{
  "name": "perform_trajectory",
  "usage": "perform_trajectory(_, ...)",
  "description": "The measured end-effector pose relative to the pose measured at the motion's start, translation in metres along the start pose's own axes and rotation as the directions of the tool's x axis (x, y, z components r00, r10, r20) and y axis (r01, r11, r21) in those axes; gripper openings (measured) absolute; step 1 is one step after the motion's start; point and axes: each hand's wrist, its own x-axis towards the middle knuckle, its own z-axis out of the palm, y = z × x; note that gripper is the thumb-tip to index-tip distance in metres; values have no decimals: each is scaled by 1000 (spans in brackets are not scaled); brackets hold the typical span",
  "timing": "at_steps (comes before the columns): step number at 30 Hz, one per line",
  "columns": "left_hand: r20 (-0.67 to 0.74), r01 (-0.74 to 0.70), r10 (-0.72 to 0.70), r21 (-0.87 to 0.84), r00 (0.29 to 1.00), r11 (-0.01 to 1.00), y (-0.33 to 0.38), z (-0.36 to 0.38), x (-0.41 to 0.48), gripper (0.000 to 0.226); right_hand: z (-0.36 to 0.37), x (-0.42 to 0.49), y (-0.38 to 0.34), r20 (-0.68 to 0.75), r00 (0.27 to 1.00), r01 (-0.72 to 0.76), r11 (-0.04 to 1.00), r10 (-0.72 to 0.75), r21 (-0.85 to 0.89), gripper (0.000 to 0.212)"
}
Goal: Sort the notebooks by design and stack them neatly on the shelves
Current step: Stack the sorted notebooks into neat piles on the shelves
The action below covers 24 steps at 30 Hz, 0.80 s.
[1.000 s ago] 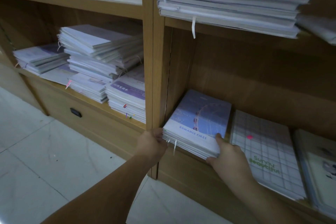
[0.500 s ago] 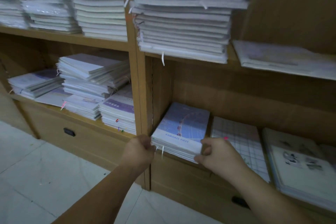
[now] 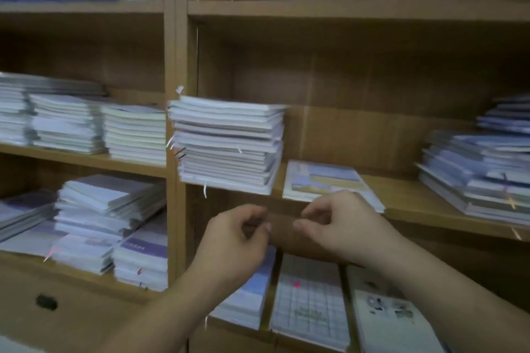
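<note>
Both my hands hang in the air in front of the shelf unit, fingers loosely curled, holding nothing. My left hand and my right hand are just below the middle shelf's front edge. Below them on the bottom shelf lies the blue-covered notebook stack, partly hidden by my left arm, with a grid-pattern notebook and a white illustrated notebook to its right. A tall stack of notebooks sits on the middle shelf above my left hand, and a single pale notebook lies beside it.
A wooden upright splits the unit. Several notebook stacks fill the left bay on two shelves. A leaning pile sits at the right of the middle shelf. The shelf above holds nothing visible. A drawer handle hole is low left.
Both hands have let go of the blue-covered stack on the bottom shelf and risen to the middle shelf's edge. The view has tilted upward.
</note>
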Motion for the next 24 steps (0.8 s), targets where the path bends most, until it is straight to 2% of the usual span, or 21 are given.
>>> perform_trajectory(2,-33,-28,28,-18,999,999,21,9,24,13,-23,2,11,-207,978,17,1000,-14,11,28)
perform_trajectory(4,-43,0,0,-13,999,1000,31,23,46,27,-37,5,28,-337,941,2,998,-22,-61,31)
perform_trajectory(5,-31,30,-31,-11,999,999,31,30,54,34,-39,7,37,-320,947,-26,992,-16,-125,33)
perform_trajectory(7,-19,70,-71,-31,997,997,32,42,64,39,-40,9,51,-189,980,-88,981,55,-172,53)
perform_trajectory(9,-12,29,-29,17,1000,999,35,46,64,26,-39,9,57,-92,990,-119,985,108,-124,62)
perform_trajectory(13,-38,-182,187,101,982,978,49,12,66,22,-48,23,38,-164,986,9,986,-36,-164,50)
perform_trajectory(15,-155,-298,315,126,936,946,61,-24,76,15,-58,44,13,-219,972,70,994,-87,-80,51)
perform_trajectory(17,-292,-335,391,223,873,915,66,-65,95,8,-67,68,-16,-265,961,115,989,-86,97,48)
perform_trajectory(18,-332,-307,390,276,859,911,62,-85,107,10,-70,81,-31,-270,960,124,973,-69,192,45)
perform_trajectory(20,-351,-141,272,356,896,924,49,-117,129,31,-74,104,-53,-241,970,107,941,-28,321,49)
perform_trajectory(22,-302,12,127,418,945,908,35,-134,145,47,-72,122,-66,-178,984,48,925,21,376,62)
perform_trajectory(24,-257,85,44,469,965,879,27,-139,153,54,-67,133,-74,-99,992,-31,893,84,449,67)
